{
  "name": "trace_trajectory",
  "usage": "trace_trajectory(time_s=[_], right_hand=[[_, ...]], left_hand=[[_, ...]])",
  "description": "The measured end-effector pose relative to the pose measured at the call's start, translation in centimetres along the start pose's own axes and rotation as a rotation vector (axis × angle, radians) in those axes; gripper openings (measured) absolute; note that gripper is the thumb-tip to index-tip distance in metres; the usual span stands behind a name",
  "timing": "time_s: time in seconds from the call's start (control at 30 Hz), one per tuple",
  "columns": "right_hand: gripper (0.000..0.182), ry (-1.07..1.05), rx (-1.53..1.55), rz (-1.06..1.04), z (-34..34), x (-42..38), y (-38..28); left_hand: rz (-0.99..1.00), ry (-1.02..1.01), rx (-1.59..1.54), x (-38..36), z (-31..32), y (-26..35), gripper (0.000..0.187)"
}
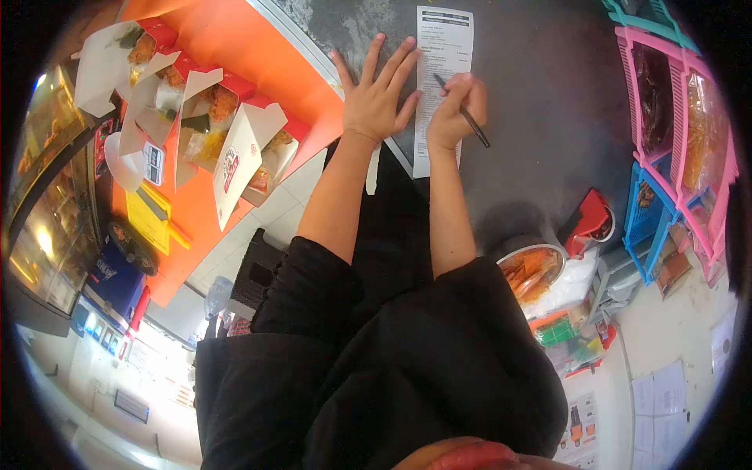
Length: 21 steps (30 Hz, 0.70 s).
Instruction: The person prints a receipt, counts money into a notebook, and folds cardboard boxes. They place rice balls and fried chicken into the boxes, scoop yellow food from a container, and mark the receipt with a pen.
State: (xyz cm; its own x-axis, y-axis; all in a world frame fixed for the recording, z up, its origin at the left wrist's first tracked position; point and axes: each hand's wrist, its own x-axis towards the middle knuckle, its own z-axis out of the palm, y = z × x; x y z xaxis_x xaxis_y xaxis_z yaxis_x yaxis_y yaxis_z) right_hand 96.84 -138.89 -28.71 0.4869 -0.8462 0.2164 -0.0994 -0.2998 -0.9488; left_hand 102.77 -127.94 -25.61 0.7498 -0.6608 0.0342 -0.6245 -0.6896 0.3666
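A long printed paper receipt (446, 35) lies on the dark counter. My left hand (374, 98) rests flat with its fingers spread, its fingertips and thumb close to the receipt's left edge. Over the middle of the paper, my right hand (460, 110) is closed around a dark pen (475, 129). One end of the pen shows at the upper left of the fingers, the other below them. I cannot make out any handwriting on the paper.
Several open food boxes (241, 160) with fried pieces stand on the orange counter (309, 86) at left. A metal bowl (564, 262) of orange food sits at lower right, near a red container (587, 223). Pink baskets (674, 117) and a blue basket (648, 219) line the right side.
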Motion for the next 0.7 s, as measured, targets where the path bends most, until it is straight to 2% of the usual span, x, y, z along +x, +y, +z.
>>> trace_trajectory(time_s=[0.13,0.2,0.23,0.3,0.33,0.37,0.43,0.6,0.7], right_hand=[[0.029,-0.034,-0.112,-0.001,-0.5,0.1,-1.0],[0.03,0.111,0.097,0.207,-0.5,0.5,-1.6],[0.03,0.114,0.097,0.206,-0.9,0.3,-1.8],[0.033,0.117,0.221,0.35,-1.6,0.1,-2.1],[0.032,0.007,0.21,0.333,-2.0,-0.2,-1.8],[0.032,0.006,0.201,0.34,-2.3,-0.6,-1.4],[0.03,-0.154,0.071,0.092,-2.6,-0.8,-0.9],[0.025,-0.168,-0.003,0.086,-2.2,-0.9,-1.1],[0.023,-0.235,-0.025,-0.029,-2.1,-0.8,-0.7]], left_hand=[[0.01,-0.005,0.033,-0.1,0.3,-0.1,0.059],[0.014,-0.008,0.041,-0.1,0.2,0.0,0.06],[0.014,-0.01,0.041,-0.2,0.2,0.1,0.06],[0.01,-0.009,0.043,0.1,0.3,-0.2,0.06],[0.01,-0.001,0.036,0.1,0.4,-0.2,0.06],[0.009,0.004,0.026,-0.1,0.4,-0.1,0.06],[0.006,0.01,0.01,-0.2,0.5,0.0,0.059],[0.008,0.018,0.008,0.0,0.4,-0.1,0.06],[0.007,-0.01,0.034,-0.1,0.4,0.0,0.059]])
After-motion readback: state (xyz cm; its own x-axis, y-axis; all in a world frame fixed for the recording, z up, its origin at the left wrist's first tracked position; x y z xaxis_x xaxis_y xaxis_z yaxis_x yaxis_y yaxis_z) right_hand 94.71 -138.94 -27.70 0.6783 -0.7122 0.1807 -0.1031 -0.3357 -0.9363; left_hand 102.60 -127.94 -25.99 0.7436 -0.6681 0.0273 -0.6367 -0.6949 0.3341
